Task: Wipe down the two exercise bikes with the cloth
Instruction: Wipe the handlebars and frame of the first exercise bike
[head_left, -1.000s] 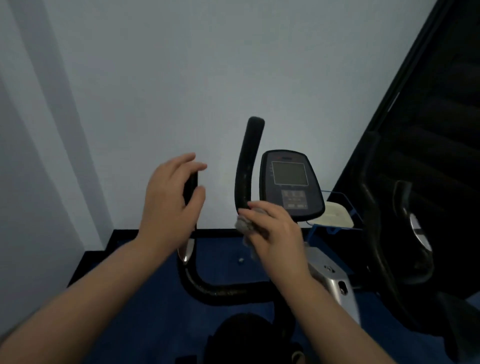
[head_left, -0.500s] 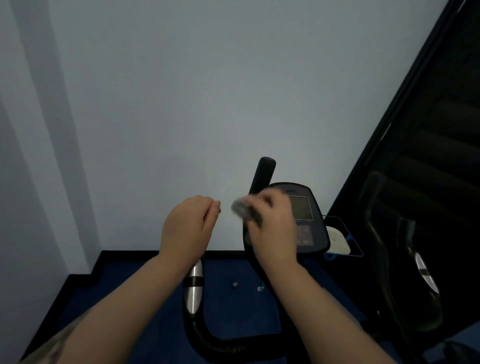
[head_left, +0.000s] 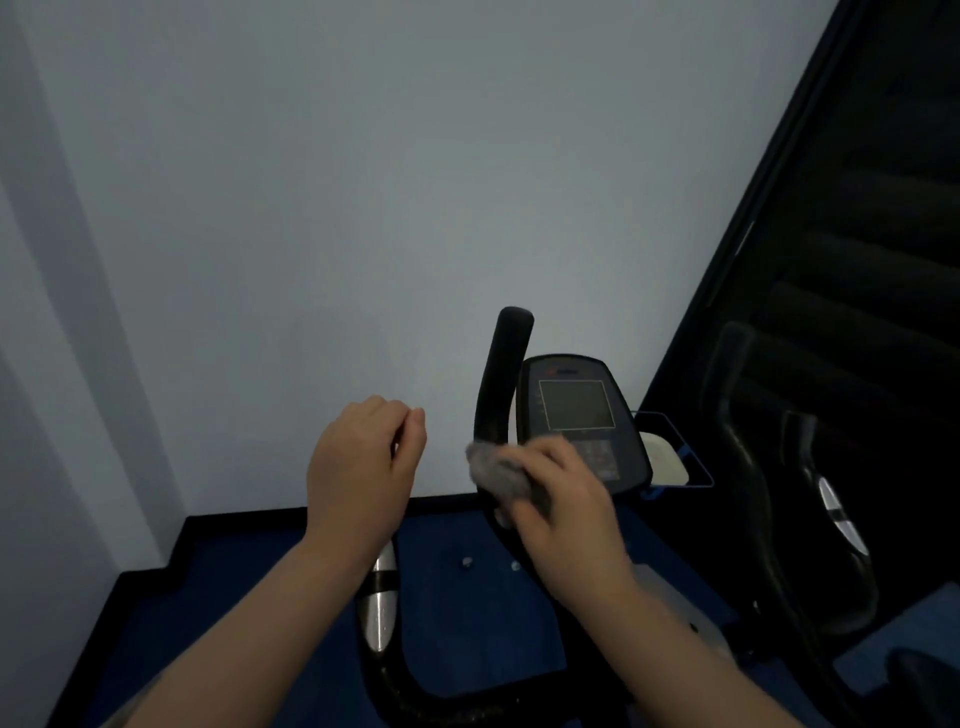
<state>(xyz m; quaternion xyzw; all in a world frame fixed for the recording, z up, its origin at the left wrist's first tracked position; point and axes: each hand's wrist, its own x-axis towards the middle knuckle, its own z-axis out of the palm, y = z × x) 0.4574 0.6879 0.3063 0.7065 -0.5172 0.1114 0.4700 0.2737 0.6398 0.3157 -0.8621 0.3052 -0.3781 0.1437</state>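
The near exercise bike has a black U-shaped handlebar with a right upright grip (head_left: 506, 364), a console (head_left: 574, 410) with a dark screen, and a chrome sensor band (head_left: 382, 605) on the left grip. My right hand (head_left: 563, 506) presses a grey cloth (head_left: 493, 473) around the lower part of the right grip. My left hand (head_left: 363, 467) is closed around the top of the left grip, which it hides. A second bike (head_left: 779, 499) stands dark at the right.
A pale wall fills the view ahead, with black skirting and blue floor (head_left: 457, 613) below. A white object in a blue-edged holder (head_left: 667, 457) sits between the bikes. A dark wall with black panels rises at the right.
My right hand with the cloth has slid down the right grip, uncovering the console screen. The left hand stays on the left grip.
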